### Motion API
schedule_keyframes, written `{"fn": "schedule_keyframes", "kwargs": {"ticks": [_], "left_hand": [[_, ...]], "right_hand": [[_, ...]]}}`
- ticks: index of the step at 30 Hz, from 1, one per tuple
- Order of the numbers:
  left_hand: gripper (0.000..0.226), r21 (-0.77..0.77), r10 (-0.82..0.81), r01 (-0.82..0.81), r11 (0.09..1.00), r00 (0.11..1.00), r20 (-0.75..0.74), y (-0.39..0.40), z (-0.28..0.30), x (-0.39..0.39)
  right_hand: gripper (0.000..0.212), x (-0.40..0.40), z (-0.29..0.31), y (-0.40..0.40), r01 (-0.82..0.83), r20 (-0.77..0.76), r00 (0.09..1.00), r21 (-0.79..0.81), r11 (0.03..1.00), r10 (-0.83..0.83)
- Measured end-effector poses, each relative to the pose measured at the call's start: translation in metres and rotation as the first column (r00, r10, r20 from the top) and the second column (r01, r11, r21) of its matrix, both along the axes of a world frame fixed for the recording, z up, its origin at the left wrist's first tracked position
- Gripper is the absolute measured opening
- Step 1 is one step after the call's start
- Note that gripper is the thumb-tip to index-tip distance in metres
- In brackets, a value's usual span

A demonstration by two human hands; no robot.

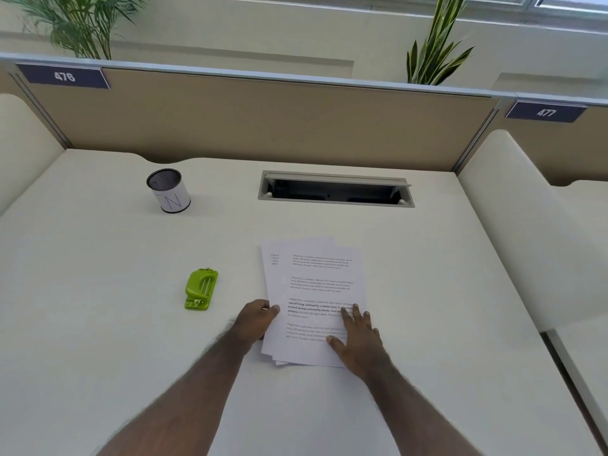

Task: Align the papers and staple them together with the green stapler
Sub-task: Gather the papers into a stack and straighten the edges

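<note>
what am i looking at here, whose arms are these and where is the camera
There is no machine here: a person is working with two bare hands. The single picture comes from a camera worn on the head, looking forward and down.

On the desk lie loose printed papers, fanned and not yet squared. The left hand curls at their left edge; the right hand lies flat on top. Neither lifts anything.

Left of the papers sits the green stapler, untouched. Farther back stands a mesh cup, beside an open cable hatch.

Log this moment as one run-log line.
phase: aligning | papers: fanned, unstapled | left hand: at stack's left edge | right hand: flat on top sheet | green stapler: untouched, left of stack
</note>
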State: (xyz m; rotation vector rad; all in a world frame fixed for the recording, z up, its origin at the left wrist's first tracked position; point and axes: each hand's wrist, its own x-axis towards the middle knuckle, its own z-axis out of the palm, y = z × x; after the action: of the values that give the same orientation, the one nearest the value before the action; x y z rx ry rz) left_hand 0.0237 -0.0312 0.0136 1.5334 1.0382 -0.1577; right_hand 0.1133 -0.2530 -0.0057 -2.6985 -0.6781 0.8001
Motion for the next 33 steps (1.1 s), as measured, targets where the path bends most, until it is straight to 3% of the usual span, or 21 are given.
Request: {"fn": "schedule_keyframes", "kwargs": {"ticks": [6, 9, 12, 14, 16, 19, 21, 23, 26, 33], "left_hand": [[0.034, 0.014, -0.026, 0.025, 1.0, 0.998, 0.055, -0.011, -0.007, -0.004], [0.035, -0.202, 0.058, -0.037, 0.979, 0.993, 0.101, -0.011, -0.008, -0.008], [0.037, -0.417, 0.1, -0.035, 0.908, 0.986, 0.135, 0.0, -0.003, -0.013], [0.039, -0.516, 0.095, 0.004, 0.856, 0.982, 0.165, 0.008, 0.0, -0.018], [0.038, -0.594, 0.079, 0.049, 0.803, 0.979, 0.188, 0.014, 0.002, -0.023], [0.039, -0.624, 0.015, 0.117, 0.773, 0.979, 0.202, 0.02, 0.003, -0.028], [0.042, -0.62, -0.061, 0.181, 0.763, 0.976, 0.21, 0.022, 0.003, -0.029], [0.045, -0.602, -0.149, 0.254, 0.757, 0.964, 0.219, 0.021, 0.004, -0.031], [0.049, -0.573, -0.176, 0.29, 0.767, 0.953, 0.247, 0.021, 0.006, -0.03], [0.049, -0.545, 0.128, 0.122, 0.829, 0.908, 0.399, 0.026, 0.018, -0.018]], "right_hand": [[0.08, -0.005, -0.001, 0.006, -0.044, -0.037, 0.998, 0.062, 0.997, 0.046], [0.077, -0.002, 0.004, 0.004, 0.033, -0.066, 0.998, 0.138, 0.99, -0.024], [0.075, 0.014, 0.013, -0.001, 0.261, -0.058, 0.965, 0.261, 0.929, -0.255], [0.076, 0.029, 0.022, -0.006, 0.503, -0.227, 0.864, 0.346, 0.792, -0.45], [0.073, 0.039, 0.029, -0.014, 0.697, -0.513, 0.694, 0.302, 0.65, -0.506], [0.047, 0.046, 0.037, -0.025, 0.766, -0.829, 0.449, 0.165, 0.622, -0.333], [0.038, 0.05, 0.037, -0.029, 0.782, -0.892, 0.39, 0.189, 0.594, -0.229], [0.033, 0.05, 0.037, -0.029, 0.79, -0.906, 0.389, 0.233, 0.567, -0.17], [0.03, 0.045, 0.037, -0.025, 0.748, -0.867, 0.469, 0.29, 0.596, -0.166], [0.032, 0.044, 0.061, -0.019, 0.601, -0.762, 0.641, 0.425, 0.677, -0.091]]}}
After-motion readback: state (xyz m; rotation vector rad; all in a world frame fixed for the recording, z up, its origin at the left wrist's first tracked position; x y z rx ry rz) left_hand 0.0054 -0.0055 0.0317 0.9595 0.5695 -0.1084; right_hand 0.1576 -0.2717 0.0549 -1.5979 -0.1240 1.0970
